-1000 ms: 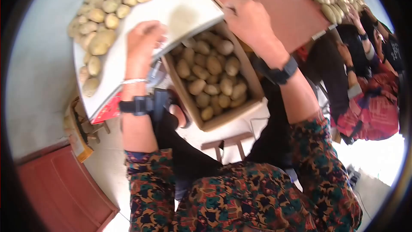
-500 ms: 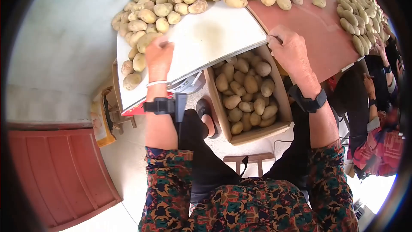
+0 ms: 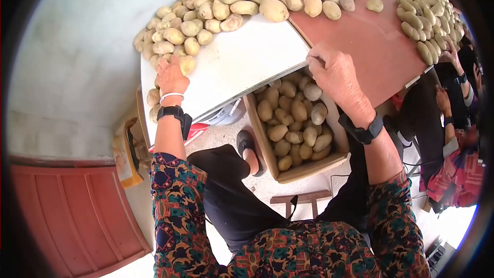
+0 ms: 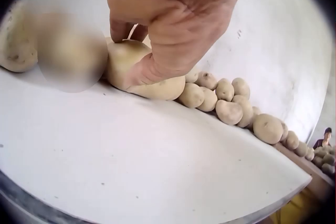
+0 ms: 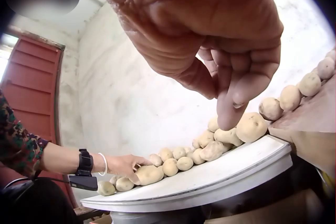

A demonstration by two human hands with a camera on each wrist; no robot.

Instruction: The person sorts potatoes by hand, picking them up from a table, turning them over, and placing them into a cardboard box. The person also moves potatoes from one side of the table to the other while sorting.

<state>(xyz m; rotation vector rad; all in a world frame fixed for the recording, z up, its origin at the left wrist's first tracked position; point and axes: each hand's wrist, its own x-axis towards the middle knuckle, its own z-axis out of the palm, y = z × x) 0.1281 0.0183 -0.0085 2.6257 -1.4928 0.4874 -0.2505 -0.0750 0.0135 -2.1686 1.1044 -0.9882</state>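
Head view: big potato on the rim of the pile, tips for a clean grab

So the left grip (image 3: 172,78) is on a large pale potato (image 3: 187,65), near the wall-side end of the white desk (image 3: 242,62). Left wrist view shows it best: thumb (image 4: 142,74) on the near side, fingers (image 4: 119,29) reaching over the far side, palm above. Looks like a decent pinch to me. Can't see exactly how far the fingertips go under though, so I'd make sure they're past the fattest part before putting any weight on it.

Few things I'd watch:

- It's right up against the potato pile (image 3: 190,28). I'd ease it towards the bare desktop first, then raise it. Yanking it sideways could send its neighbours rolling.
- Firm but not crushing. Smooth skin could slip, so spread the fingers and let the thumb push back against them.
- The near edge of the desk has no lip that I can see, and the cardboard box (image 3: 311,170) with more potatoes (image 3: 310,136) is just below it. I'd go up and over, nice and low, and set down by hand. Dropping probably means bruises.

Right grip (image 3: 337,74) is loosely curled above the desk edge near the box, nothing visible in it. Handy spot imo: could steady the potato or stop a runner. I'd just relax those fingers a bit more to be ready.
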